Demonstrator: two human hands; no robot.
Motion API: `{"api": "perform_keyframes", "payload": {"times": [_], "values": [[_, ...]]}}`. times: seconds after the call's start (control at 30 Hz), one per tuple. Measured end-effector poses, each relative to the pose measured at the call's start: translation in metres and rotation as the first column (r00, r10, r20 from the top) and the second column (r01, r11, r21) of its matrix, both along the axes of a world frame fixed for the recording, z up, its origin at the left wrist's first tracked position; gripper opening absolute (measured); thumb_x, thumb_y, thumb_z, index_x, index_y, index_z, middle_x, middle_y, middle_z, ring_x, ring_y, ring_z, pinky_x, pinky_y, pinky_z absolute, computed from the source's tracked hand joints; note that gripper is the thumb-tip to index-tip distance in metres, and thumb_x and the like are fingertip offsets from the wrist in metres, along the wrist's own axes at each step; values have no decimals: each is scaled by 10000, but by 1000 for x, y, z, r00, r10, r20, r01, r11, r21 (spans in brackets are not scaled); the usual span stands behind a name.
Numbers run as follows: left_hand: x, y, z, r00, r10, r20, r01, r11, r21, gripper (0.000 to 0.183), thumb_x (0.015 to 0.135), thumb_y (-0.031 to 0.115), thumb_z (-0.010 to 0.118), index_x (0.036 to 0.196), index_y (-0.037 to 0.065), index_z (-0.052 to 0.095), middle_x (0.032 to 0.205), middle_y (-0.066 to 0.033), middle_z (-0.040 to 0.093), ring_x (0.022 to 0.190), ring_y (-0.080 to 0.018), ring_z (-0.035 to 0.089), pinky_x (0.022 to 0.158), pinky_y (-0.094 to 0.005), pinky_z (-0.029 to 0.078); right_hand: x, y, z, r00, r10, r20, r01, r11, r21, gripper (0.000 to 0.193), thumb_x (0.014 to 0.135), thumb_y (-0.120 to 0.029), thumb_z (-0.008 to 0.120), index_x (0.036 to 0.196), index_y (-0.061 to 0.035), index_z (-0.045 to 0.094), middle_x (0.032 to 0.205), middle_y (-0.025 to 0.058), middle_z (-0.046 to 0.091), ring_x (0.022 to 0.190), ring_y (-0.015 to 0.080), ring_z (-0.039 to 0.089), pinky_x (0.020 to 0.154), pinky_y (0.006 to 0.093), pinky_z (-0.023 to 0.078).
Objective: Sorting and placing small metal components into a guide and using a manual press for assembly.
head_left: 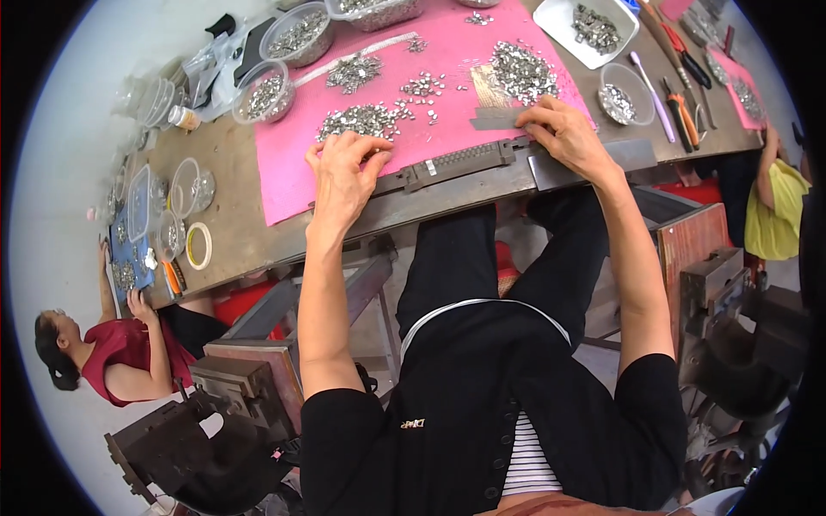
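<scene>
My left hand [342,176] is bent over the near edge of a pile of small silvery metal pieces [361,119], its thumb and forefinger close together. Whatever lies between those fingertips is too small to make out. My right hand [572,142] has its fingers drawn together beside a flat grey strip [495,119] and the right end of a long dark metal fixture [465,161]. Its grip is hidden too. A row of small pieces sits along the fixture, which lies at the front edge of a pink sheet [280,185].
More metal pieces [525,73] are heaped on the sheet. Plastic tubs [297,34] stand at the back left, a white tray [594,30] at the back right. Pliers [680,120] and a purple-handled tool [654,99] lie right. People work at left [129,357] and right [774,206].
</scene>
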State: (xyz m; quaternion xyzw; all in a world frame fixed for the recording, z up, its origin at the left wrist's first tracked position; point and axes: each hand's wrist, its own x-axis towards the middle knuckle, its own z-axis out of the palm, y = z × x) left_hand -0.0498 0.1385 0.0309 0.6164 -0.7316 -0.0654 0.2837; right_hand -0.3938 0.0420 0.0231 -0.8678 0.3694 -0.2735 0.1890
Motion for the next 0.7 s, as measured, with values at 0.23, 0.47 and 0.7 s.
{"api": "perform_keyframes", "payload": {"times": [0.23,0.47,0.7], "values": [[2,-3,-2,995,-49,83,52,998,-37,76,868,158,744,944,157,747,884,-7,625,922,-211,574,1018,-454,296,-1,1,0,997,3,79,-5,1000,31,71,875,0,674,938,-7,643,829,90,571,713,200,623,645,335,493],[3,1,-1,993,13,119,-12,1000,-9,104,854,171,751,946,143,711,901,-21,624,942,-223,579,1007,-474,314,-6,0,-1,990,-64,129,53,995,89,103,936,-85,651,1000,-46,722,834,102,613,722,232,612,664,347,479],[2,5,0,984,72,165,-76,997,20,85,861,159,738,935,129,706,903,-19,634,938,-228,582,1006,-471,318,-3,6,-3,997,-18,79,20,999,-28,71,888,-25,690,959,-25,695,862,97,617,759,242,617,681,347,480]]}}
